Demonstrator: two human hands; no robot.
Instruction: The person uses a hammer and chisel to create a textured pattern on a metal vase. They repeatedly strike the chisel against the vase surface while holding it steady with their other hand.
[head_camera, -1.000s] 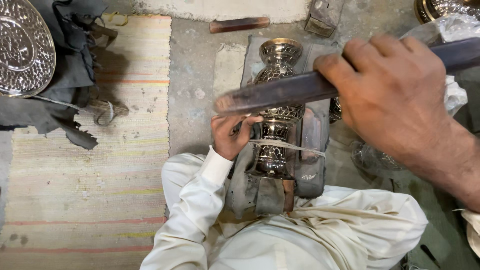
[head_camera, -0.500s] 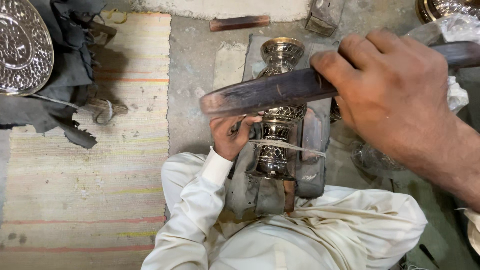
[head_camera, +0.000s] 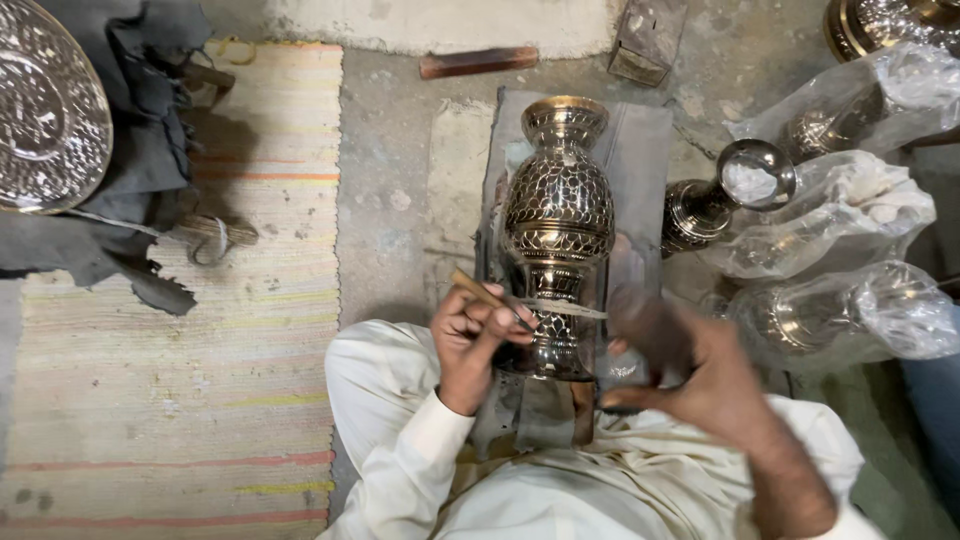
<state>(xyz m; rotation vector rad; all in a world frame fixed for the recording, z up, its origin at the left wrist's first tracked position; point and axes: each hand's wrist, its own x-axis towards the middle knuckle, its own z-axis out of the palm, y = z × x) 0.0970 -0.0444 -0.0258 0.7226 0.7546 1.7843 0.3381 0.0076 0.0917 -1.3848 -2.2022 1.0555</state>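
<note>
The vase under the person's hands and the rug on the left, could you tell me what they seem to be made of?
The vase looks like polished metal, perhaps brass with silvery plating: bright glints and engraved scale pattern. The rug seems woven fabric, matte, with faded stripes and visible weave.

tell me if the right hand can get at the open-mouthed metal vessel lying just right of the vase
Probably yes. The right hand is beside the vase, and the metal vessel lies unwrapped just beyond it with nothing between; the plastic bags sit further right.
</note>
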